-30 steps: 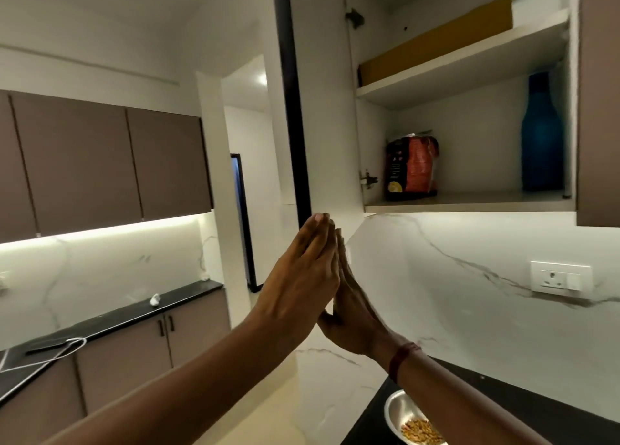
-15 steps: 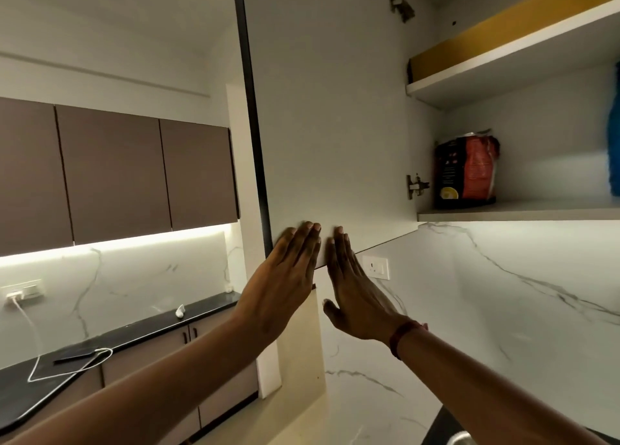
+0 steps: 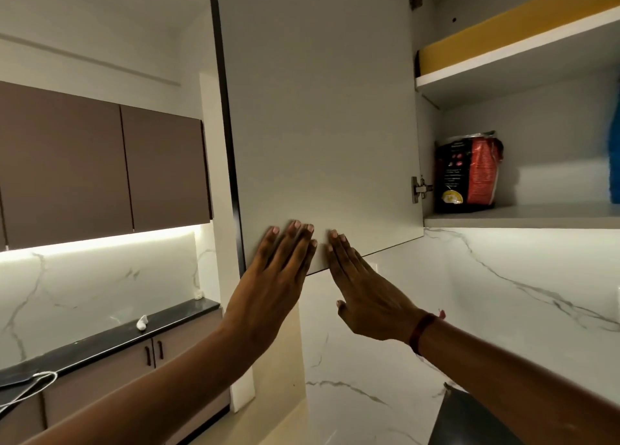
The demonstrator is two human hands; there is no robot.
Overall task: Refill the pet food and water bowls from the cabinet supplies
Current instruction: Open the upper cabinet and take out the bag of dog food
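Observation:
The upper cabinet's grey door stands open, its inner face towards me. My left hand and my right hand are raised side by side, fingers flat and extended at the door's lower edge, holding nothing. Inside the cabinet, on the lower shelf, a red and black food bag stands upright near the hinge. A blue bottle shows only as a sliver at the right edge. The bowls are out of view.
A yellow flat box lies on the upper shelf. Brown wall cabinets hang at left above a black counter with a white cable. A black counter corner shows at bottom right. White marble wall lies behind.
My view has turned left and closer to the door; the bowl with kibble has dropped out of view. My hands, pressed palm to palm before, have parted and lie flat at the door's lower edge.

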